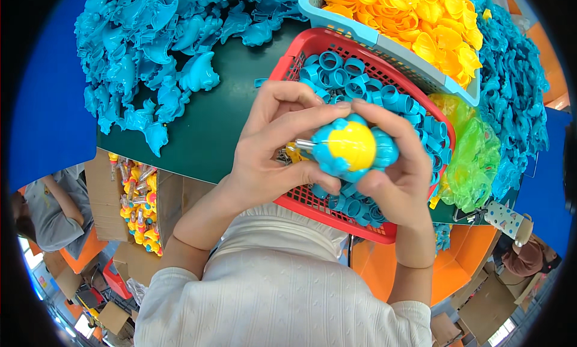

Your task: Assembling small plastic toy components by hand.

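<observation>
Between both hands, above a red basket, is a rounded blue and yellow plastic toy. My left hand grips its left side with thumb and fingertips, beside a short silvery metal rod that sticks out toward the palm. Curled round the toy's right side, my right hand has its fingers on top and its thumb below. Small blue plastic rings fill much of the red basket under my hands. The toy's underside is hidden.
Blue molded shells are heaped on the dark green table, with another blue pile at right. A light blue basket holds yellow shells. A green plastic bag and a cardboard box of yellow toys flank me.
</observation>
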The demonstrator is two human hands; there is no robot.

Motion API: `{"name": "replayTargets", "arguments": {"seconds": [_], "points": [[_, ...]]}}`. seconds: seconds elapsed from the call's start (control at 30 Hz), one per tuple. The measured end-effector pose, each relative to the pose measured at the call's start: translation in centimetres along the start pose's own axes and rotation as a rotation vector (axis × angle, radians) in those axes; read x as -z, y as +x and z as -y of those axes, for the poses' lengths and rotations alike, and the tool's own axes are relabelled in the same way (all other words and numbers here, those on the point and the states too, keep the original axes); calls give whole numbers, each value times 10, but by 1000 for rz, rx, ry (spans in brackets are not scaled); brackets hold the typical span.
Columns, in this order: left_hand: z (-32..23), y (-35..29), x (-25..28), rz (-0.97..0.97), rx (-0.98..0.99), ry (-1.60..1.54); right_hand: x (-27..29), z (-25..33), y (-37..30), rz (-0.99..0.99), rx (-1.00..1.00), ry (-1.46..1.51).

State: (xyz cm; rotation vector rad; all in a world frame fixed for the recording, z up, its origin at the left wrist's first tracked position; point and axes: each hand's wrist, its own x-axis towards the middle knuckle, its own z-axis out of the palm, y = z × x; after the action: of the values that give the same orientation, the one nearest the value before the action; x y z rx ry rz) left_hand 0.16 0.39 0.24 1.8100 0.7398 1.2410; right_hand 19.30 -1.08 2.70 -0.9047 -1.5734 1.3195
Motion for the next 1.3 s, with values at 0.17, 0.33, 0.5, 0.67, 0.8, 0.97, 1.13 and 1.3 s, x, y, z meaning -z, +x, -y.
{"name": "replayTargets", "arguments": {"seconds": [0.17,0.33,0.5,0.67,0.8,0.97,1.13,1.3], "points": [[-3,-5,-11,-120,175,-309,4,9,1,-101,-197,210],[4,-8,-4,-184,108,-294,1,8,4,-56,-244,398],[0,-9,0,-146,175,-136,2,4,4,-7,-288,561],[-3,-10,-3,-144,105,-49,-9,3,4,-20,-227,233],[2,-6,2,-182,44,-53,-6,-1,2,20,-214,147],[1,-7,-3,-333,155,-133,-4,2,1,131,-517,593],[6,-12,2,-441,181,-220,30,20,-1,-52,-184,709],[10,-9,2,-508,145,-324,108,39,-96,-838,563,804]]}}
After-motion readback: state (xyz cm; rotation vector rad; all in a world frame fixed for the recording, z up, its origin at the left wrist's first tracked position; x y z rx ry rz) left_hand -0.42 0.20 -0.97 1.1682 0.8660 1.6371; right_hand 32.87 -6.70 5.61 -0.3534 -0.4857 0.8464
